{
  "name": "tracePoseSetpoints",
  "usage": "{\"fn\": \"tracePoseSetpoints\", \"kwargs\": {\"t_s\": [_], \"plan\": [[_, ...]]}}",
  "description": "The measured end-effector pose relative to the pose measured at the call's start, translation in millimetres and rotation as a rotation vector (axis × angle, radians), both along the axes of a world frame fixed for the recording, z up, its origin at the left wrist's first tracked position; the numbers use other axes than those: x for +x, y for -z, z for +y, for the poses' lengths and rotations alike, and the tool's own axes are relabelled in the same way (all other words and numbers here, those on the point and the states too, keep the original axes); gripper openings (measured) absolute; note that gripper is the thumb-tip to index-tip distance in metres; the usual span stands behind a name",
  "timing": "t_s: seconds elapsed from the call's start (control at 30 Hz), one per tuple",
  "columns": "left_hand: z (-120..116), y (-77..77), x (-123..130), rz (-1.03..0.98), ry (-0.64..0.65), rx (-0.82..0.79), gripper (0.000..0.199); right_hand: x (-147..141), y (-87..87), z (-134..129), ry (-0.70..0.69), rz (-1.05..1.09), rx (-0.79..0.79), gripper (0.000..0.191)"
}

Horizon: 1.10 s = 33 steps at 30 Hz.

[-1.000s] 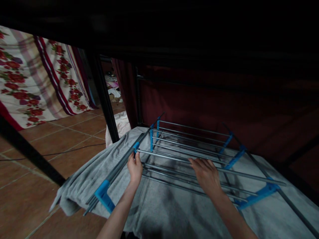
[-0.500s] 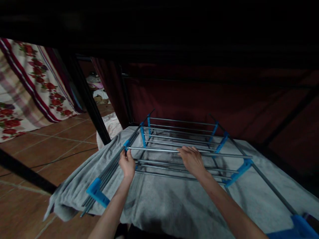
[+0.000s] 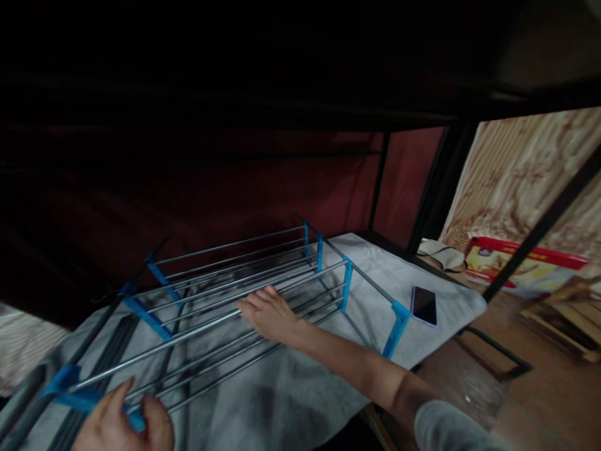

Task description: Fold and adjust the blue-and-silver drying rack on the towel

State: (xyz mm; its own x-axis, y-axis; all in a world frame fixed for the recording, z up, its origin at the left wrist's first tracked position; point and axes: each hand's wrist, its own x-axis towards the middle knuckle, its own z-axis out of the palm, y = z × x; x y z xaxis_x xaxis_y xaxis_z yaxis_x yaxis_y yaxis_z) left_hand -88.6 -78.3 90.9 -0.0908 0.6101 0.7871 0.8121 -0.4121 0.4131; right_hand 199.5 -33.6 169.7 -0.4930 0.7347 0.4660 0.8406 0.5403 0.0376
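A rack of thin metal rods joined by blue plastic brackets lies partly assembled on a grey blanket (image 3: 244, 401). My right hand (image 3: 270, 311) is closed over the front metal rod (image 3: 206, 324), near its middle. At the lower left, my left hand (image 3: 124, 421) has its thumb and forefinger apart. It is just below the left blue bracket (image 3: 70, 387), where the front rod ends; part of that bracket shows behind the fingers. The rod's other end meets a blue bracket (image 3: 347, 275) on the right side pole (image 3: 370, 282).
A phone (image 3: 424, 306) lies on the blanket at the right. Loose grey tubes (image 3: 110, 347) rest at the left. A dark frame post (image 3: 539, 235) stands at the right, with a red and yellow box (image 3: 521, 266) and a wooden crate (image 3: 563, 316) on the floor beyond.
My view has swung to the right, bringing the phone and box into sight. My left hand has come off the bracket and its fingers have parted; my right hand stays on the rod.
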Motion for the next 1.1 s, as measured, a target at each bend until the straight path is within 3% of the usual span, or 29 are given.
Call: {"fn": "tracePoseSetpoints", "kwargs": {"t_s": [0.07, 0.2, 0.33, 0.43, 0.57, 0.7, 0.8, 0.87, 1.0, 1.1], "plan": [[6, -22.3, 26, 0.142, 0.093, 0.05, 0.055, -1, 0.6, -1, 0.001, 0.007, 0.017, 0.017], [40, -57.0, 65, 0.338, 0.275, 0.001, 0.054, 0, -0.6, 0, -0.009, 0.028, 0.021, 0.022], [64, -62.7, 74, 0.401, 0.324, -0.021, 0.058, 9, -1.9, -8, 0.002, 0.059, 0.061, 0.035], [66, -61.9, 73, 0.437, 0.324, -0.014, 0.062, 24, -1.4, -33, 0.039, 0.107, 0.069, 0.042], [63, -67.1, 83, 0.436, 0.336, -0.01, 0.065, 80, -11.5, -75, 0.146, 0.373, 0.086, 0.041], [68, -73.8, 120, 0.418, 0.401, -0.012, 0.063, 182, -36.7, -88, 0.288, 0.813, 0.098, 0.035], [77, -75.4, 163, 0.43, 0.475, -0.015, 0.058, 248, -43.8, -74, 0.387, 1.215, -0.052, 0.032], [82, -76.5, 195, 0.441, 0.542, -0.037, 0.054, 269, -36.2, -60, 0.448, 1.402, -0.251, 0.029], [88, -84.8, 256, 0.493, 0.621, -0.138, 0.05, 267, -6.7, -36, 0.448, 1.599, -0.612, 0.031], [86, -94.9, 291, 0.604, 0.611, -0.283, 0.051, 256, 7.1, -24, 0.348, 1.588, -0.668, 0.043]]}}
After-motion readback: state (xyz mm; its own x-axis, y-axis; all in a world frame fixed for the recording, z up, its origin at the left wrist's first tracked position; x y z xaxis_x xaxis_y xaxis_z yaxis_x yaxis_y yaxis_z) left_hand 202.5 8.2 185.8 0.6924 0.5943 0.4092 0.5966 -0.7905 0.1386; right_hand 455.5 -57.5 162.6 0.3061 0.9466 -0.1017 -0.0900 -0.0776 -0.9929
